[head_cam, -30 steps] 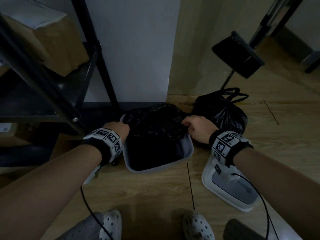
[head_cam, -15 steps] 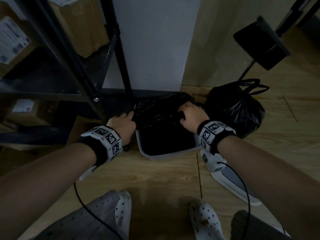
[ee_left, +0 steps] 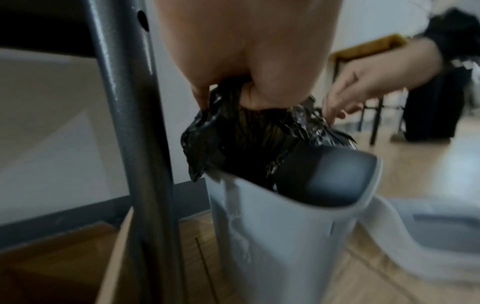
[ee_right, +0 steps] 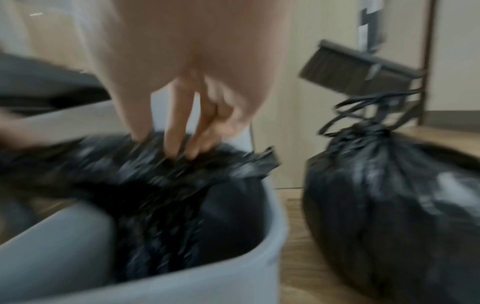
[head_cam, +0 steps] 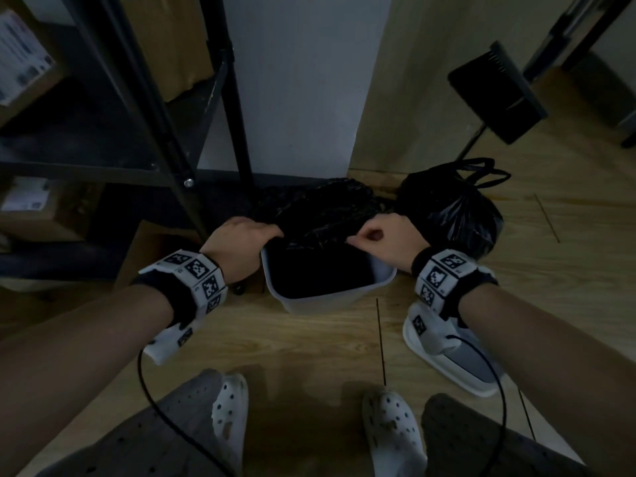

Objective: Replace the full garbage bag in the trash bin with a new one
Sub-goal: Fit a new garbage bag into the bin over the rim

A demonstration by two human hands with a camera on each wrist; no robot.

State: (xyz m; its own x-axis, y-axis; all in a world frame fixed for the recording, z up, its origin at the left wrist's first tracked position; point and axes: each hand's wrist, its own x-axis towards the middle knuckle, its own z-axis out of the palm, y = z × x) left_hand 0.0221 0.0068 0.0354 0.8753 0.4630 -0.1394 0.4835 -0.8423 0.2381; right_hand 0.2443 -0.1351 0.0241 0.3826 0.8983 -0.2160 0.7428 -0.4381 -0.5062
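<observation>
A: Head view first — wooden floor, a black metal shelf at ten o'clock, a broom at one o'clock against the wall.

B: And the work itself?

A: The full garbage bag is already out, tied, standing on the floor at two o'clock of the trash bin. The bin's lid lies at four o'clock. The new bag is bunched over the far rim; the near rim is bare.

B: Hands?

A: The left hand grips the bag's edge at nine o'clock of the bin, the right hand pinches it at three o'clock. I judge the spreading and folding over the rim remain, then the lid.

B: Left wrist view?

A: The left hand is clamped on gathered plastic above the bin's corner; the right reaches in from two o'clock.

B: Right wrist?

A: Blurred — fingers curl into the bag's edge, the tied bag at three o'clock.

B: Changed from half a second ago?

A: The bag's near edge sits a little farther back; both hands keep their hold.
</observation>
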